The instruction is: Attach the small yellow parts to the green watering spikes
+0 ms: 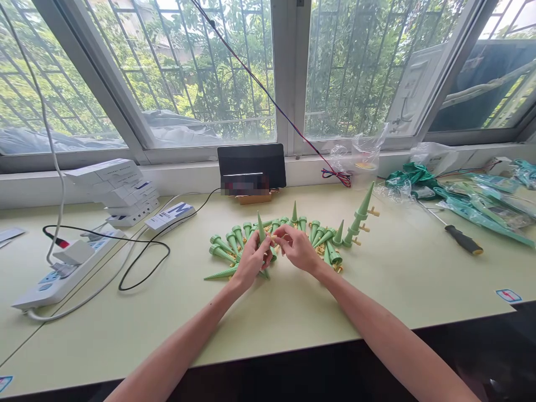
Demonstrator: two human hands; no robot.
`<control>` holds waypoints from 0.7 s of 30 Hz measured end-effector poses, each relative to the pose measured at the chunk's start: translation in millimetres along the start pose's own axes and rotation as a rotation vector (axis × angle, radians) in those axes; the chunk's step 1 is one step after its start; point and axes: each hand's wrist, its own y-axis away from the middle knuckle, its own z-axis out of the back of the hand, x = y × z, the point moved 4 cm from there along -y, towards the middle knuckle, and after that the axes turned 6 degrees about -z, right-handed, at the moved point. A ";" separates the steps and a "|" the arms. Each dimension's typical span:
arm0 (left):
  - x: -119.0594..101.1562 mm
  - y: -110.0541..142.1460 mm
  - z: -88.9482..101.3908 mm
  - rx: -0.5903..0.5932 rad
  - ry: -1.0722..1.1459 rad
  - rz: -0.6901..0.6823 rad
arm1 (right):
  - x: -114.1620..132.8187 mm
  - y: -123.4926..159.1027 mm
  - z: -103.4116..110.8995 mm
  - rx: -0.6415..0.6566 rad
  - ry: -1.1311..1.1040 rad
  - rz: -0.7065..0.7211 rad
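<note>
My left hand (252, 258) is closed around a green plant watering spike (261, 226), its tip pointing up. The fingers of my right hand (294, 245) pinch a small yellow valve (271, 237) at the side of that spike, partly hidden by the fingertips. Around both hands lies a loose arc of more green spikes (220, 253), many with yellow valves. To the right, several spikes stand stacked in one another as a leaning tower (359, 218), with yellow valves sticking out of its side. A single spike (338, 231) stands upright beside the tower.
A tablet (251, 159) leans by the window. On the left are a power strip (75, 268), stacked white boxes (121, 190) and a looping black cable (167, 245). A screwdriver (463, 239) and plastic bags of green parts (481, 206) lie on the right.
</note>
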 end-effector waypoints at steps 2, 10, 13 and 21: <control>0.3 0.0 -0.2 -0.001 0.010 0.007 | 0.0 -0.2 0.1 -0.001 0.001 -0.004; -0.9 0.7 -0.2 0.024 0.031 0.009 | 4.6 0.2 1.2 0.001 0.014 0.003; -2.1 1.2 -0.4 0.029 0.020 0.010 | 5.9 0.4 1.9 0.002 0.018 0.003; -1.6 1.9 -1.5 0.053 0.011 0.012 | 6.5 0.6 3.5 -0.005 0.075 0.013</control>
